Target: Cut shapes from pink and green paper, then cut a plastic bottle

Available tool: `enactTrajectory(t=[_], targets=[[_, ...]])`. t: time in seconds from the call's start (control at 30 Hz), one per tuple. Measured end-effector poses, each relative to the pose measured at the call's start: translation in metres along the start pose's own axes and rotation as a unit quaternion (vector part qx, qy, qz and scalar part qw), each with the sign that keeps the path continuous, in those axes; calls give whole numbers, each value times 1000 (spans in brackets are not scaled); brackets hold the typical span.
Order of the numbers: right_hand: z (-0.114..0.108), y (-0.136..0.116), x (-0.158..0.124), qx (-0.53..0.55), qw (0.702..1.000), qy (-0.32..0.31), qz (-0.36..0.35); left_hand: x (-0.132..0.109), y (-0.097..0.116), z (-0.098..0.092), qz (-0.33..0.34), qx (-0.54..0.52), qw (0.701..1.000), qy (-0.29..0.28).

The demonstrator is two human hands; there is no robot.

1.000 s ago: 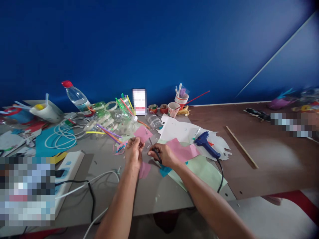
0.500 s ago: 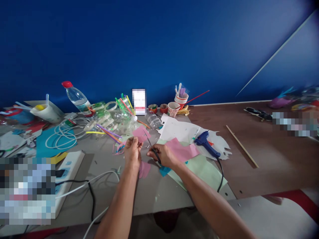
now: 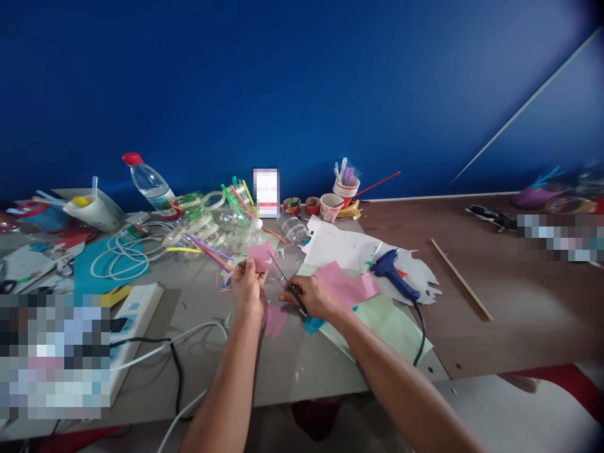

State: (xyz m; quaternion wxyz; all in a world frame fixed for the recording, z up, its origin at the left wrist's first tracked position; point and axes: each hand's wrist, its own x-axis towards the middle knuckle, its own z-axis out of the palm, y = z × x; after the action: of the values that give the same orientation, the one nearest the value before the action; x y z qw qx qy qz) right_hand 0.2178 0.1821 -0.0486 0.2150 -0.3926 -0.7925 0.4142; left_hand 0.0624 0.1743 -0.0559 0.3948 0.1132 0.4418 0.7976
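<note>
Between thumb and fingers, my left hand (image 3: 248, 286) pinches a small piece of pink paper (image 3: 260, 255). My right hand (image 3: 309, 294) is closed round the black handles of a pair of scissors (image 3: 293, 289). Their blades point up and left, close by the right edge of the pink piece. Below my left hand, cut pink scraps (image 3: 274, 319) lie on the table. Just right of my right hand is a larger pink sheet (image 3: 346, 283), resting over a light green sheet (image 3: 384, 327). A blue scrap (image 3: 313, 324) lies under my right wrist.
A blue glue gun (image 3: 395, 275) with a black cord lies on torn white paper (image 3: 340, 242). Plastic bottles and straws crowd the back left, beside a red-capped bottle (image 3: 150, 185). A power strip (image 3: 136, 336) with cables is at left, a wooden stick (image 3: 461, 280) at right.
The scissors' blades have come away from the pink paper piece, which has shifted slightly left with my left hand. The whole view has moved a little.
</note>
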Motion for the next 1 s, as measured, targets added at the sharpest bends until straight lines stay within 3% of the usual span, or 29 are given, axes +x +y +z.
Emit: enactTrajectory(t=[0.57, 1.0], targets=[[-12, -9, -3, -71, 993, -97, -9, 12, 3, -7, 39, 19, 997, 68], [-13, -11, -3, -35, 995, -92, 6, 11, 1, -3, 64, 19, 993, 95]])
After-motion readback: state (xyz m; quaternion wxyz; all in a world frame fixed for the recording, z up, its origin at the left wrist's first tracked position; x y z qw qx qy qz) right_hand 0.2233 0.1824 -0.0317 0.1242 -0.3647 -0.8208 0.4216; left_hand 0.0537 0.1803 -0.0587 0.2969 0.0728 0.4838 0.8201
